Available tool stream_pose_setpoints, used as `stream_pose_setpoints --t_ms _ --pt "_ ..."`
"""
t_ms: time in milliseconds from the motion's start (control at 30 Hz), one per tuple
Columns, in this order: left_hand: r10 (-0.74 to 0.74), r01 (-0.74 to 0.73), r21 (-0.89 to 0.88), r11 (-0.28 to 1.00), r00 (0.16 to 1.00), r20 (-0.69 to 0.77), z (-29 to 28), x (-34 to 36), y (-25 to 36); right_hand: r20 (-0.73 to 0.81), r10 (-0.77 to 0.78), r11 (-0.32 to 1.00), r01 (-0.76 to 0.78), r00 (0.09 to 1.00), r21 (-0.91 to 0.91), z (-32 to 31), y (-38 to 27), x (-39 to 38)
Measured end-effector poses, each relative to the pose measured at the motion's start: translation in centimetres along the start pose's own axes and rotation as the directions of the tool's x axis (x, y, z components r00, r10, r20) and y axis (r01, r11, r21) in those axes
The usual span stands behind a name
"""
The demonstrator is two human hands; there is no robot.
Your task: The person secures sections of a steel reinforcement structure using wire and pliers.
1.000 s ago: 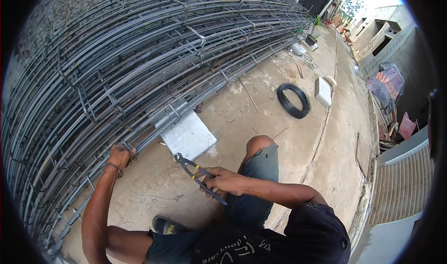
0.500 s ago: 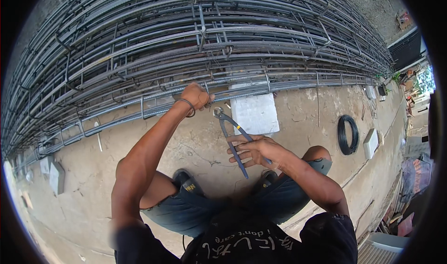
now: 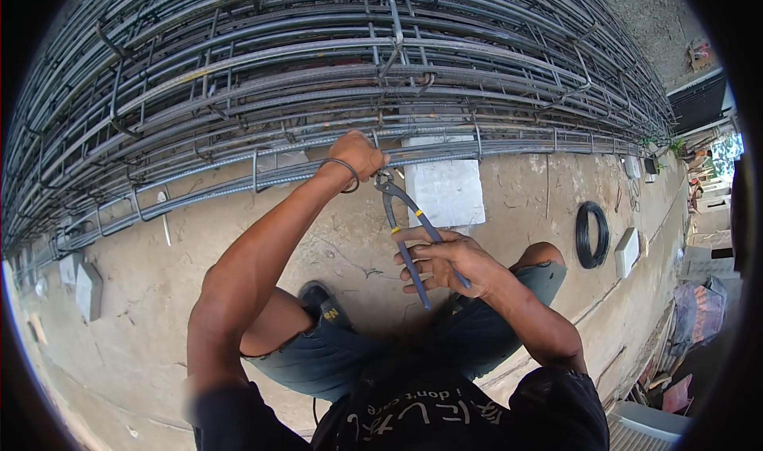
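Observation:
My left hand [image 3: 356,155] is closed at the lowest bars of the rebar cage [image 3: 302,146], beside a stirrup. What its fingers pinch, if anything, is hidden. A thin dark loop [image 3: 343,163] hangs round that wrist. In my right hand [image 3: 451,262] are tying pincers [image 3: 404,201] with long grey-blue handles and yellow bands. The handles are spread, with my fingers loosely around them. The pincers' head points up and away, just under the left fingertips and close below the bars.
A pale block [image 3: 447,193] sits under the bars right of the pincers. To the right lie a coil of black wire [image 3: 592,235] and a white block [image 3: 627,252]. Another block [image 3: 88,292] stands far left on the concrete floor [image 3: 524,205]. Stacked rebar cages fill the far side.
The left hand has shifted right along the bars. The pincers' head has come right up to its fingertips. The right hand still holds the handles, with its fingers slightly more curled.

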State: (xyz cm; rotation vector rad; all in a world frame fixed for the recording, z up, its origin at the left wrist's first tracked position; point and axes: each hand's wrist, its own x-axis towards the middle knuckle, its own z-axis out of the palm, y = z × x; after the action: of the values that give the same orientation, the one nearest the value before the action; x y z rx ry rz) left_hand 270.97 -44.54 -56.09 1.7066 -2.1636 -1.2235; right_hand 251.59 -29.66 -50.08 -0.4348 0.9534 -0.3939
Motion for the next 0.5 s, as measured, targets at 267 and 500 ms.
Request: stream_pose_setpoints --t_ms 267,500 --pt "0.108 -0.132 -0.126 0.983 0.977 -0.183 1.2 0.5 -1.1 -0.257 0.071 0.944 -0.148 0.964 -0.296 1.9 -2.4 -0.6" --pt "0.046 -0.06 -0.156 0.986 0.994 -0.096 1.0 1.0 -0.8 -0.014 -0.286 -0.345 -0.117 0.958 -0.932 1.6 -6.2 -1.9"
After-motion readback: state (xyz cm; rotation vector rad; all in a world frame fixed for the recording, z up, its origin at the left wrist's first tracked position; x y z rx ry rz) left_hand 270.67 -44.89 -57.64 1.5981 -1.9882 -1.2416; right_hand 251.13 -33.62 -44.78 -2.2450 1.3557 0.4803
